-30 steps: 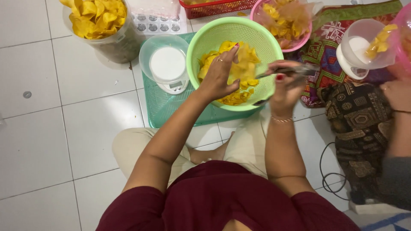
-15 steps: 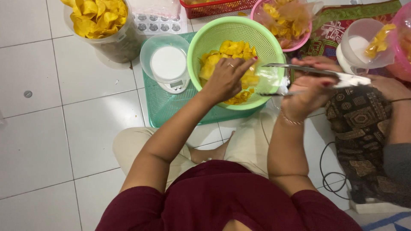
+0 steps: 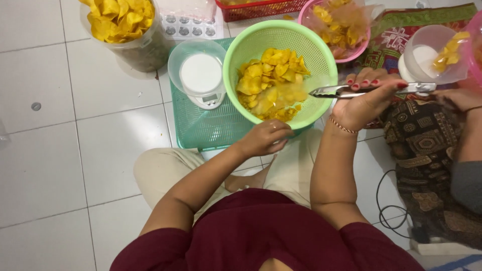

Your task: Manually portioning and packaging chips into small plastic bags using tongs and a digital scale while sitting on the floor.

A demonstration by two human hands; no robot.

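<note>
A green mesh basket (image 3: 240, 60) holding yellow chips (image 3: 271, 80) stands on the floor in front of me. My left hand (image 3: 266, 138) hovers just below its near rim with fingers curled shut; nothing shows in it. My right hand (image 3: 371, 98), with red nails and a bracelet, grips metal tongs (image 3: 334, 91) held level, the tips pointing left over the basket's right rim. A blurred clear plastic bag (image 3: 293, 93) seems to hang at the tong tips.
A small digital scale with a white bowl (image 3: 201, 75) sits on a green tray (image 3: 201, 128). A jar of chips (image 3: 125, 25), a pink basket (image 3: 359, 47) and a red basket (image 3: 256, 9) stand behind. Another person's hand (image 3: 462, 98) and clear tub (image 3: 427, 50) are at right.
My left hand has come out of the chips in the basket and drawn back toward my body. My right hand with the tongs has shifted right and levelled out.
</note>
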